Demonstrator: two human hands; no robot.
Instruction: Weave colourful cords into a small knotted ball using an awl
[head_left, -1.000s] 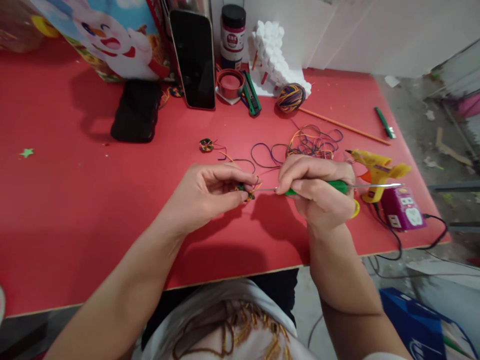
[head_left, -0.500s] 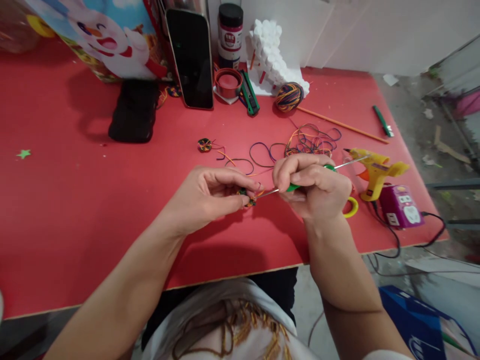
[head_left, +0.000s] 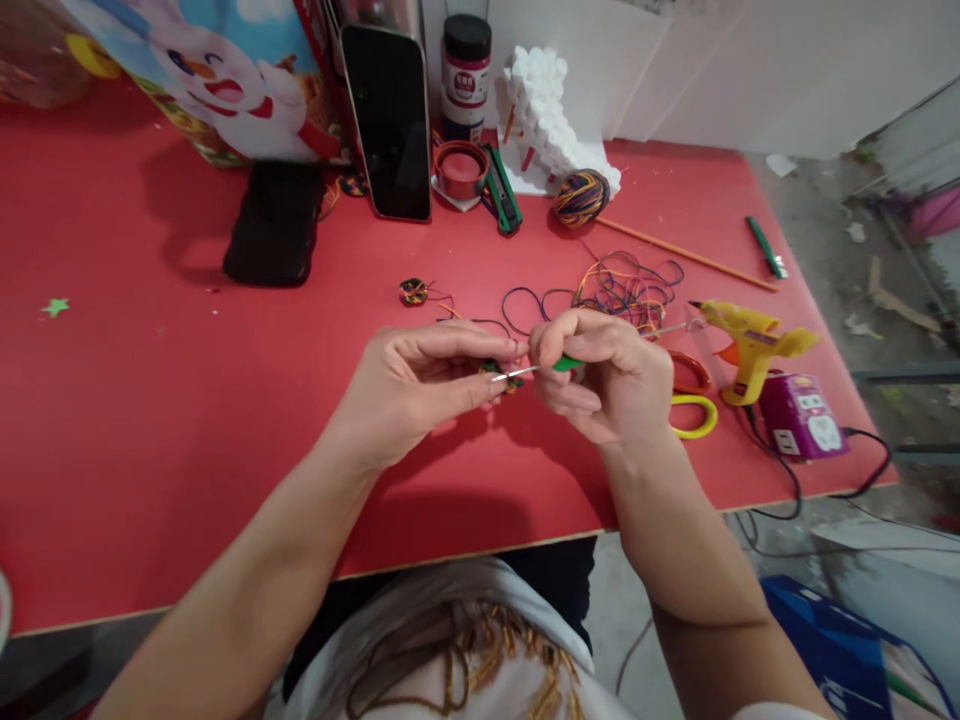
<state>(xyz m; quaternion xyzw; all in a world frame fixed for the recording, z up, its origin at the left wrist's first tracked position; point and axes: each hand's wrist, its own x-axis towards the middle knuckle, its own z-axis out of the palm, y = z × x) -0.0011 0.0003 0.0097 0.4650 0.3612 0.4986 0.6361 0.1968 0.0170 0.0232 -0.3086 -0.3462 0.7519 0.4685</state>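
Across the red worktop (head_left: 165, 450), left hand (head_left: 420, 388) at nine o'clock, right hand (head_left: 615, 375) at three; the right grip pinches a green-handled hook (head_left: 566, 364), the left a yarn piece (head_left: 514, 384) dead centre. Firm pinch, gentle hook: that should serve best!

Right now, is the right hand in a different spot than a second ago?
Yes. The right hand has moved left, farther from the yellow glue gun on the table and closer to the left hand.
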